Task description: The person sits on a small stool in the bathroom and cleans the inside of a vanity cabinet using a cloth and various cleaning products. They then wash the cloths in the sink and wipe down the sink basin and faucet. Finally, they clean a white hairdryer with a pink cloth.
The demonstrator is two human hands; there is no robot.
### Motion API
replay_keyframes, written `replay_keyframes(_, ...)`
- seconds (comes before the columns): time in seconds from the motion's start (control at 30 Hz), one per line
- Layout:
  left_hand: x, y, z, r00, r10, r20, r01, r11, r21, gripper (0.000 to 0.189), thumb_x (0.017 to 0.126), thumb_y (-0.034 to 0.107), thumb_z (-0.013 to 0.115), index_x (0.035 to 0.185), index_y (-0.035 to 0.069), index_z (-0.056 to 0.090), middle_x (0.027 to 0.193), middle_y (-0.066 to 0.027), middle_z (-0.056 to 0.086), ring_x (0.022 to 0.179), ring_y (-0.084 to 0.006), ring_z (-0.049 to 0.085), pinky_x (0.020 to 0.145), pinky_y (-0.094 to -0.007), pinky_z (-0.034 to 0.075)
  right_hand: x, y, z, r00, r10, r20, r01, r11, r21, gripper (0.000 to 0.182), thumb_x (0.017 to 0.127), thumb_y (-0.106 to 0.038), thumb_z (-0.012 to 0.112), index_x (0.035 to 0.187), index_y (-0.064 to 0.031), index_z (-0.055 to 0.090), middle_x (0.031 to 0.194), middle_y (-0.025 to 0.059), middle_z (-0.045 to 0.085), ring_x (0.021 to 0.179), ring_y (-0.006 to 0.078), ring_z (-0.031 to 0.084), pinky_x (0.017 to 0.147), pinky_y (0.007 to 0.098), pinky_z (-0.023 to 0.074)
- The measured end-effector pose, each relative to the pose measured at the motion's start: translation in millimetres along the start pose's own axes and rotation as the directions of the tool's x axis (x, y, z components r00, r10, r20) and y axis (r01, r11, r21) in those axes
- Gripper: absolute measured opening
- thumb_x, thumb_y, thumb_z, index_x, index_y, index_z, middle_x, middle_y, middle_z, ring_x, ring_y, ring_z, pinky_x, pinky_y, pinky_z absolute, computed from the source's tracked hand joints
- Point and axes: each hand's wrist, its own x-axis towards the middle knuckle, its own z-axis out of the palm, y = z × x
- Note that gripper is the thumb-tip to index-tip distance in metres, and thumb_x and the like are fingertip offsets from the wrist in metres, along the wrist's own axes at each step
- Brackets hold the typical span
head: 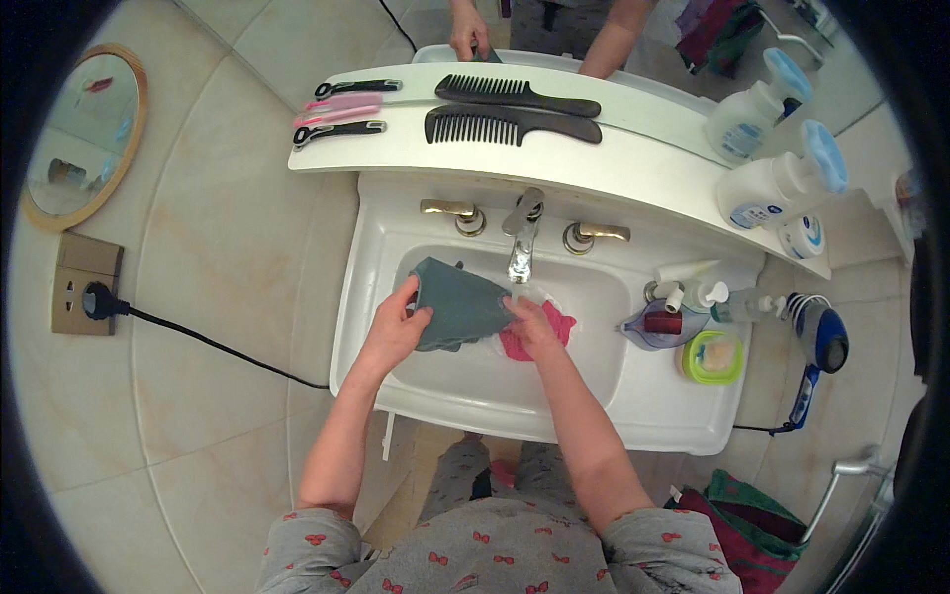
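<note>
A dark green cloth item (pixel 464 304) is stretched between my two hands over the white washbasin (pixel 594 371). My left hand (pixel 395 327) grips its left edge with thumb and fingers. At its right end, my right hand (pixel 533 327) pinches the fabric, close under the tap. Water runs from the chrome faucet (pixel 523 237) beside my right fingers. A wet pink cloth (pixel 560 327) lies in the basin, partly hidden behind my right hand.
Two tap handles (pixel 449 208) flank the faucet. Above them, a white shelf (pixel 638 163) holds a black comb (pixel 475 125) and a white bottle (pixel 764 185). Pump bottles (pixel 701 292) and a green soap dish (pixel 712 358) occupy the basin's right ledge. A blue hair dryer (pixel 816 338) hangs beyond.
</note>
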Motion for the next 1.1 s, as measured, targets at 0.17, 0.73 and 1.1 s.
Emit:
replay_keyframes(0.17, 11, 8, 21, 0.998, 0.065, 0.008, -0.063, 0.986, -0.153, 0.054, 0.083, 0.003, 0.056, 0.135, 0.0, 0.045, 0.113, -0.0114, 0.06, 0.1, -0.0159, 0.057, 0.084, -0.0297, 0.049, -13, -12, 24, 0.992, -0.098, 0.084, 0.063, 0.936, 0.347, 0.036, 0.09, -0.032, 0.067, 0.117, -0.0093, 0.059, 0.107, 0.0036, 0.063, 0.087, 0.015, 0.059, 0.077, 0.0314, 0.0472)
replay_keyframes(0.73, 24, -161, 111, 0.746, -0.661, 0.085, 0.594, 0.601, -0.534, 0.065, 0.093, 0.029, 0.058, 0.151, 0.018, 0.031, 0.137, -0.0078, 0.048, 0.123, -0.0258, 0.047, 0.088, -0.0506, 0.049, 35, 56, -49, 0.885, -0.465, -0.024, 0.102, 0.244, -0.964, 0.052, 0.083, -0.016, 0.069, 0.129, 0.0006, 0.051, 0.116, 0.0235, 0.063, 0.102, 0.0392, 0.063, 0.087, 0.0477, 0.05)
replay_keyframes(1.1, 39, -197, 160, 0.901, -0.377, 0.215, 0.299, 0.179, -0.937, 0.059, 0.092, 0.059, 0.054, 0.131, 0.015, 0.05, 0.125, -0.0053, 0.056, 0.112, -0.0249, 0.054, 0.092, -0.0498, 0.047, -45, 43, 43, 0.844, -0.521, 0.129, 0.464, 0.586, -0.664, 0.045, 0.084, -0.021, 0.067, 0.127, -0.0127, 0.053, 0.114, 0.0175, 0.064, 0.104, 0.038, 0.062, 0.084, 0.0448, 0.0503)
